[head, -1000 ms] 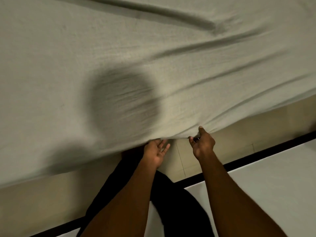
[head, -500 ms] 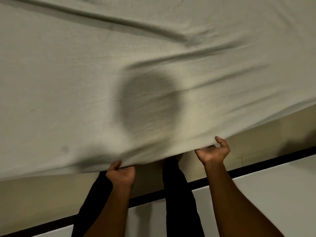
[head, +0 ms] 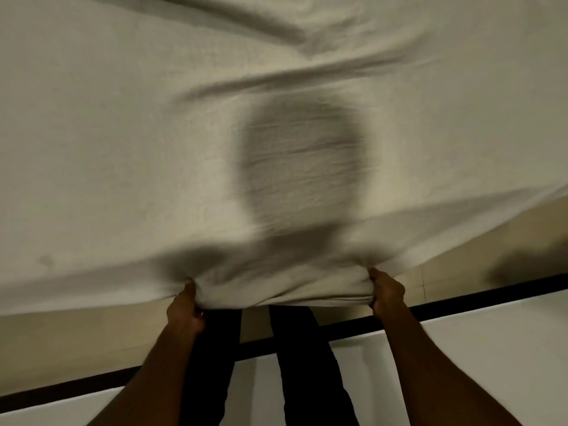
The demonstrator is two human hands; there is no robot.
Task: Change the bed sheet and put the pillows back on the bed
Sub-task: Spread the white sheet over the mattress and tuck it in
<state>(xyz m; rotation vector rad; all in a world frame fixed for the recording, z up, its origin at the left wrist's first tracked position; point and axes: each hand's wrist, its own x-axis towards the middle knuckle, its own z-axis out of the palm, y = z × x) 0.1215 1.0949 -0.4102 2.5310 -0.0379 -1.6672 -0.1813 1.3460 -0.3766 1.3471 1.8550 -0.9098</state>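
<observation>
A pale off-white bed sheet (head: pixel 153 133) covers the whole upper part of the view, with long creases across it and the shadow of my head in its middle. Its near edge is bunched into a thick fold between my hands. My left hand (head: pixel 184 309) grips that fold at its left end, thumb on top. My right hand (head: pixel 388 291) grips the right end of the same fold. The mattress is hidden under the sheet. No pillows are in view.
Below the sheet's edge lies a beige tiled floor (head: pixel 61 342). A black strip (head: pixel 479 302) runs diagonally across it, with a white surface (head: pixel 491 358) on the near side. My dark trouser legs (head: pixel 307 364) stand between my arms.
My hands have moved apart along the sheet's near edge and now hold a bunched fold of it. The view has shifted so the head shadow sits further right and lower.
</observation>
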